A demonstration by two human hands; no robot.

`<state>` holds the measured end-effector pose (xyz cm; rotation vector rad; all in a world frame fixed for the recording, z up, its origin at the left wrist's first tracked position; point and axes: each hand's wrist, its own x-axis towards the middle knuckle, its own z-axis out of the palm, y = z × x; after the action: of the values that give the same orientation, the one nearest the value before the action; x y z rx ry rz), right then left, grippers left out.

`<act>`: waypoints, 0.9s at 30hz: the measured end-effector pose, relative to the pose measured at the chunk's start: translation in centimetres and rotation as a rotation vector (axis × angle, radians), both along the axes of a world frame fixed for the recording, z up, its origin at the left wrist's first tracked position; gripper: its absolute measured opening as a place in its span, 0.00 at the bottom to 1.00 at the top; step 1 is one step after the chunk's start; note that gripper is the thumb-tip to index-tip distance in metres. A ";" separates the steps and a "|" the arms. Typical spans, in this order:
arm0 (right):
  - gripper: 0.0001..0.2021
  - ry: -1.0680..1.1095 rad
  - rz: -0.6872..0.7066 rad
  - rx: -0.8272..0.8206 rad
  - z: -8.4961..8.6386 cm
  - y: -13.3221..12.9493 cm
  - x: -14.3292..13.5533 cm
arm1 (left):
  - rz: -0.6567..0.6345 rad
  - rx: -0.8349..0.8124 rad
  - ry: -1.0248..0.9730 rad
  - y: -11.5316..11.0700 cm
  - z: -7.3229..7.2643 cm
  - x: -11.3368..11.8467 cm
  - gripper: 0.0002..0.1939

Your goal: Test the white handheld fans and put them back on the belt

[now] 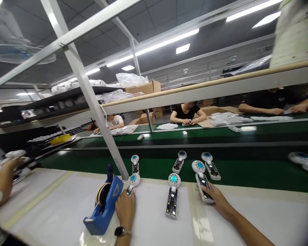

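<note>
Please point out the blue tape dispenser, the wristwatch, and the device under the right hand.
blue tape dispenser [104, 212], head view, on its side wall.
wristwatch [120, 231], head view, on its face.
device under the right hand [202, 179], head view, on its body.

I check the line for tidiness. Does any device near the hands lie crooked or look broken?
Nothing looks broken. The devices on the belt lie at slightly different angles. The left hand and right hand each rest on one device.

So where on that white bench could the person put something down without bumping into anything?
Bare white bench lies right of the right hand, and another stretch left of the blue tape dispenser. It is crowded between the left hand and right hand, where handheld devices cluster at the green conveyor belt.
</note>
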<state>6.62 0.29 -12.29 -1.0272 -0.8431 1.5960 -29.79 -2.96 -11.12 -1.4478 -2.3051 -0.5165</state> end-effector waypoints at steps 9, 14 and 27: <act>0.23 -0.015 -0.039 0.083 -0.5 0.7 -0.7 | -0.127 -0.217 -0.435 0.0 0.4 -2.5 0.27; 0.32 -0.030 0.073 0.157 -1.0 0.9 -0.3 | -0.181 -0.469 -0.597 0.3 1.4 -2.1 0.26; 0.32 0.167 0.233 -0.180 -0.8 4.2 2.5 | -0.348 0.057 -1.790 3.9 0.1 4.7 0.12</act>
<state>9.07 4.53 -13.12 -0.9296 -0.7355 1.9558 -25.13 0.99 -11.02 -1.4741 -2.8434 -2.8300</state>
